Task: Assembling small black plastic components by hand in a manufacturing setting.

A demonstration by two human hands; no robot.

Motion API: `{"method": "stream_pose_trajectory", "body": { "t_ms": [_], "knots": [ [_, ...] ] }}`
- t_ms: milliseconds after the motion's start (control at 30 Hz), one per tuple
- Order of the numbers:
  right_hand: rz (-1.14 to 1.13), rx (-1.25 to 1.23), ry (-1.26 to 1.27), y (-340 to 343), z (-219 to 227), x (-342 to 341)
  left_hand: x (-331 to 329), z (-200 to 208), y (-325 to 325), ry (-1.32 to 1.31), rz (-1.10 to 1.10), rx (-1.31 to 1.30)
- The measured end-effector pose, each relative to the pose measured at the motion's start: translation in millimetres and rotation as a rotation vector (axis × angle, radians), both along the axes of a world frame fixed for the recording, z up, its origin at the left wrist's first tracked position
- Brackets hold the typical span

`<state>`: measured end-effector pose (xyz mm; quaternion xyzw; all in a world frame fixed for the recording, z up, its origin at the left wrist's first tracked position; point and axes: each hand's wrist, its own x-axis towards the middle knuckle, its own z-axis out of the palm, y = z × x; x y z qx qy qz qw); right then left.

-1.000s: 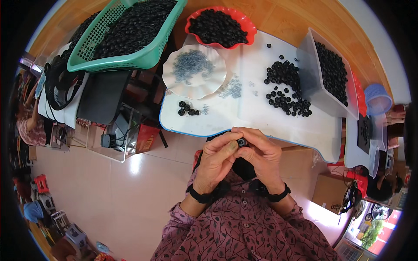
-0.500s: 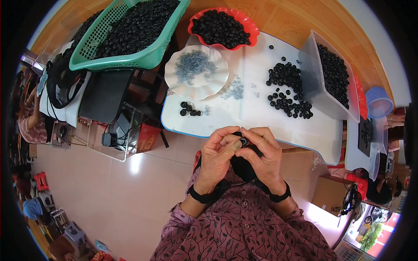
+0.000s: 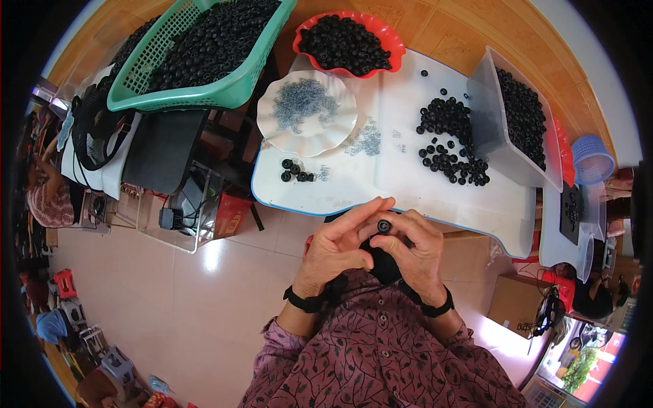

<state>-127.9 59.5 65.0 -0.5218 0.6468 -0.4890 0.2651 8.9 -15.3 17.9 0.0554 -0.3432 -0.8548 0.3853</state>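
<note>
Just off the table's front edge, my right hand [image 3: 418,251] pinches a small round black part with a hole in its middle [image 3: 383,226] between thumb and fingers. My left hand [image 3: 335,246] is beside it, open, with the thumb spread from the extended fingers and nothing visible between them. Loose black round parts [image 3: 445,117] lie on the right of the white table [image 3: 408,194]. A smaller cluster of black parts [image 3: 294,170] is at the left, beside tiny clear pieces [image 3: 367,139]. More clear pieces sit on a white scalloped plate [image 3: 272,136].
A red bowl [image 3: 398,58] and a green basket [image 3: 224,95], both full of black parts, stand at the back. A tilted translucent box [image 3: 500,153] of them rests at the right. A cardboard box [image 3: 510,302] stands on the floor. Another person [image 3: 51,197] sits far left.
My left hand has opened and drawn slightly away from the black part. My right hand keeps its pinch, and the part now shows its holed face upward.
</note>
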Motion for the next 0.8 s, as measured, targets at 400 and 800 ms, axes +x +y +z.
{"method": "stream_pose_trajectory", "body": {
  "t_ms": [400,800],
  "knots": [
    [-0.019,-0.040,0.026,1.5,-2.0,5.3,-0.4,-3.1,5.9,-0.179,0.016,-0.104],
    [-0.027,-0.113,-0.054,1.8,-11.5,2.4,-6.5,-2.7,7.5,-0.144,0.083,-0.141]
  ]
}}
